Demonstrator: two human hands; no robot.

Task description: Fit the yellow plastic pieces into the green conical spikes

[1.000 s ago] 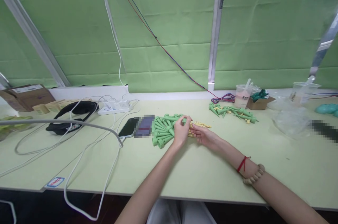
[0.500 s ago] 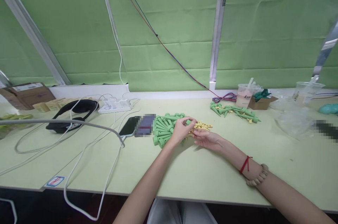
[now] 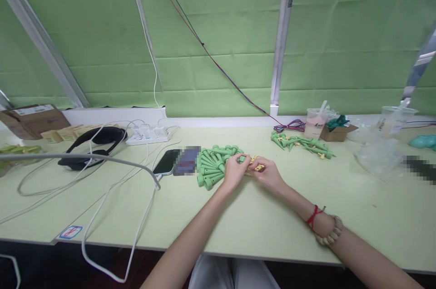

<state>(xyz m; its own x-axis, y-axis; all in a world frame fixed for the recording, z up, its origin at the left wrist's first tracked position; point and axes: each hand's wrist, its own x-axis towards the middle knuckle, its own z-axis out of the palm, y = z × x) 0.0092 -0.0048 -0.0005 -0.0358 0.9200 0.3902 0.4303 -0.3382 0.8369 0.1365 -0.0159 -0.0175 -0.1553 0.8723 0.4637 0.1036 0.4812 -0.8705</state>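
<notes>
Over the pale green worktop [image 3: 238, 216], the left hand [image 3: 233, 172] pinched a green plastic cone spike [image 3: 242, 159] while the right hand [image 3: 269, 173] held small yellow plastic clips [image 3: 256, 166] against it, with a pile of green spikes [image 3: 213, 166] beside them seemingly unfitted and a far fitted-looking heap [image 3: 301, 144].

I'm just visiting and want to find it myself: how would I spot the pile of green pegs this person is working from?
Start at the long pale green table and find the dark phone near its middle. Just right of it lies the pile of green pegs, beside the left hand. Unlike the looser green heap by the drink cup, these lie fanned in a neat row.
</notes>
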